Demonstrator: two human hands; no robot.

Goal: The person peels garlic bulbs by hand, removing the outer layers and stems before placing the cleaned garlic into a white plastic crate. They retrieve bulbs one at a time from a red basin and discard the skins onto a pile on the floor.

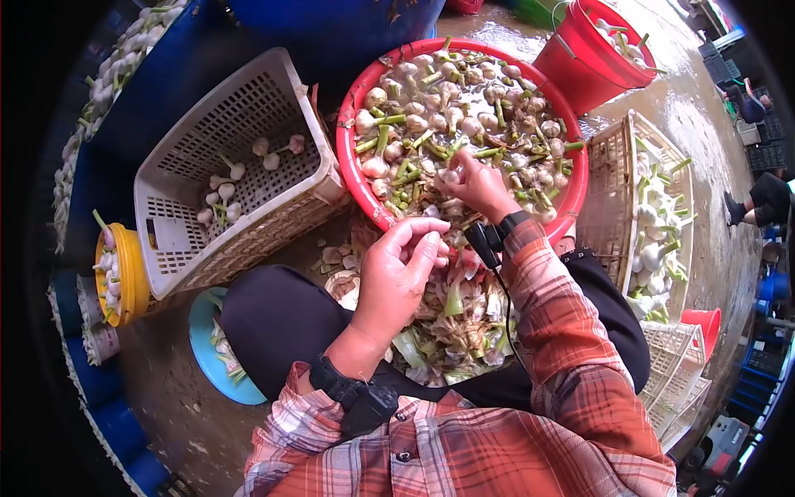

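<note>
A round red tub [351,161] in front of me holds water with many garlic bulbs [454,118] and cut green stems. My right hand [482,189] is over the tub's near side, its fingers closed around a pale garlic bulb [450,176]. Nearer to me, at the tub's front rim, my left hand [392,277] is curled with thumb and fingers drawn together. Whatever it may hold is hidden by the fingers. Below both hands, a heap of garlic peelings and leaves [455,331] lies between my legs.
On the left stands a white plastic crate [178,248] with several bulbs, beside a yellow bucket [132,277] and a blue basin [203,348]. To the right are a crate of garlic [613,195] and a red bucket [571,70]. A person's leg [762,199] shows at far right.
</note>
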